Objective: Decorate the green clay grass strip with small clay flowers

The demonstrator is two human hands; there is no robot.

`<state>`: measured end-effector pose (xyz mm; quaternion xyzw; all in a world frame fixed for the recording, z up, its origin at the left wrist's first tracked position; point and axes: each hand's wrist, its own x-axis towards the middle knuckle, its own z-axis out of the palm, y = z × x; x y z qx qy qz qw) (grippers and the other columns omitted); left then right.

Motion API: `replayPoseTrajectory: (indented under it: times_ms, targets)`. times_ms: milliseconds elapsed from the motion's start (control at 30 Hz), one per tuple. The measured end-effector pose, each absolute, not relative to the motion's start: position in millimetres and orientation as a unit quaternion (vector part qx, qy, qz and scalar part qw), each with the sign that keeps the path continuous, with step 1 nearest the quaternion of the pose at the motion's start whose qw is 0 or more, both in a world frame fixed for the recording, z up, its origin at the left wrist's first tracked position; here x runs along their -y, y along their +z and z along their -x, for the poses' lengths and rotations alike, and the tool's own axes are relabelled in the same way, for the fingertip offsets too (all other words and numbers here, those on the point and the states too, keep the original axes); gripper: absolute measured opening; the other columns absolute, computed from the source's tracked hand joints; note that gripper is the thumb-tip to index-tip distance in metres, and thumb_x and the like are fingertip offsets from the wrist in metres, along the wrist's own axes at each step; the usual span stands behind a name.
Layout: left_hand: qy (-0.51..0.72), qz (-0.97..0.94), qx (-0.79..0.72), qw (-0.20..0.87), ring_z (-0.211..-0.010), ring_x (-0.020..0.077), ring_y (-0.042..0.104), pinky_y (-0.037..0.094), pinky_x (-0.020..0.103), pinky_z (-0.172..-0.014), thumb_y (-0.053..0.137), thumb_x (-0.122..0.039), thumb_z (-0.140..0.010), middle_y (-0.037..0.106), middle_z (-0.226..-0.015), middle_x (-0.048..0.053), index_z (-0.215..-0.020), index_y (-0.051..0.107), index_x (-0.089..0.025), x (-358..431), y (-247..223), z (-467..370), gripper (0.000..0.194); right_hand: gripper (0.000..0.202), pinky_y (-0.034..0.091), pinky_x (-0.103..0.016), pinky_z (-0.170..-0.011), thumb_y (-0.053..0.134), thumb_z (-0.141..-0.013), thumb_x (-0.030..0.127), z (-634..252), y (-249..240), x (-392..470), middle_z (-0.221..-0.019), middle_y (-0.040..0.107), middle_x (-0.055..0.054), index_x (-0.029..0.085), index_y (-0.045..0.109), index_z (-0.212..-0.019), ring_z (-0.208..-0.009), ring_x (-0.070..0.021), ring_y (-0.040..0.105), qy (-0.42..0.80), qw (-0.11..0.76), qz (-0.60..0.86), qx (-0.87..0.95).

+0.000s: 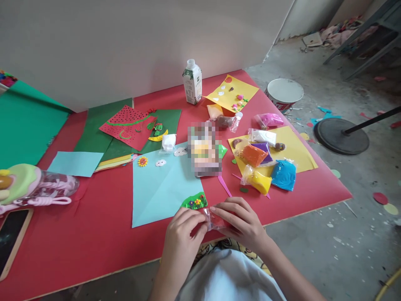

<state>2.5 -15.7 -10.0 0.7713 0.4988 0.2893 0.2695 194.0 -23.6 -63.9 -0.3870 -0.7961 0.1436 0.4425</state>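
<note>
Both hands are closed on a clear plastic packet of red clay (215, 220) at the table's near edge. My left hand (187, 230) pinches the packet's left end, while my right hand (241, 219) covers its right end. Just beyond them lies a light-blue sheet (163, 188) bearing a clay sun (143, 161), clay clouds and a green clay patch with small flowers (196, 201). To the right sit several clay packets, among them yellow (260, 182), blue (283, 175) and orange (253, 155). A pink plastic tool (224, 185) rests beyond my right hand.
A white carton bottle (192, 83) stands at the back. A red watermelon picture (128, 126), a yellow picture (233, 93) and a blurred-out object (203, 149) lie around. Far left are a drink bottle (59, 186) and a phone (14, 238). A bucket (284, 94) stands on the floor.
</note>
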Motion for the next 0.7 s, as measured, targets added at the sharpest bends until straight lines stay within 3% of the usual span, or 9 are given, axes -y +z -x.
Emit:
replayPoseTrajectory:
  times_ms: [200,700]
  targets:
    - [0.273,-0.776,-0.496,0.278,-0.075,0.0150,0.062,0.054,0.026,-0.065,0.058,-0.006,-0.083,0.070,-0.079,0.000,-0.083,0.066,-0.020,14.8,-6.8,1.7,0.017,0.043,0.056,-0.036,-0.078,0.055,-0.096,0.025,-194.1,-64.8,23.9,-0.102,0.070,-0.010,0.018,0.052,-0.138,-0.092,-0.0203,0.060,0.137,0.441,0.396,0.794]
    - [0.258,-0.790,-0.501,0.241,-0.075,0.0149,0.061,0.052,0.025,-0.065,0.054,-0.010,-0.088,0.066,-0.079,-0.001,-0.082,0.059,-0.021,16.5,-5.0,-1.5,0.013,0.041,0.056,-0.038,-0.080,0.055,-0.096,0.027,-193.6,-67.1,23.3,-0.103,0.069,-0.010,0.020,0.054,-0.136,-0.093,-0.0206,0.059,0.143,0.445,0.401,0.788]
